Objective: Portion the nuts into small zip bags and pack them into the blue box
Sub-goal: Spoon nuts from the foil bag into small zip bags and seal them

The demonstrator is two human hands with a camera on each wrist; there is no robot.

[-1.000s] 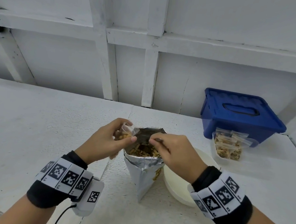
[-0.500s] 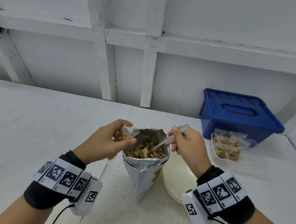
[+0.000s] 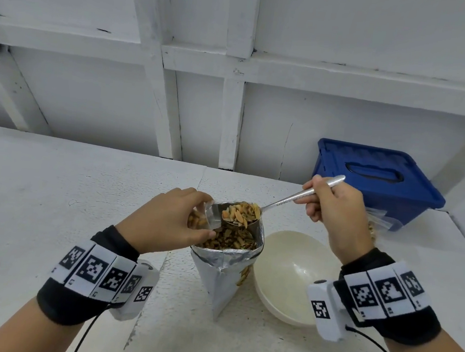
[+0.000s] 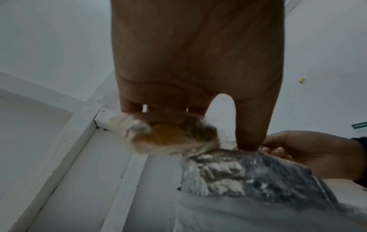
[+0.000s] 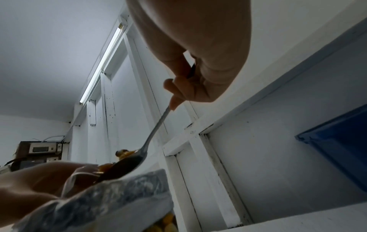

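Note:
A silver foil pouch [image 3: 223,274] full of nuts stands open at the table's middle. My left hand [image 3: 164,223] holds a small clear zip bag [image 3: 203,220] with some nuts in it, at the pouch's left rim. My right hand [image 3: 333,211] grips a metal spoon [image 3: 288,199] by its handle; the bowl of the spoon, heaped with nuts [image 3: 240,215], hovers over the pouch beside the small bag's mouth. The blue box [image 3: 376,178] sits lid-on at the back right. In the left wrist view the small bag [image 4: 170,135] is blurred under my fingers.
A cream bowl [image 3: 292,278] sits right of the pouch, below my right wrist. Filled small zip bags [image 3: 377,221] lie in front of the blue box, mostly hidden by my right hand. A white framed wall [image 3: 232,105] runs along the table's back.
My right hand has lifted the spoon out of the pouch, loaded with nuts, and brought it up toward the small bag's mouth. My left hand has stayed at the pouch's rim.

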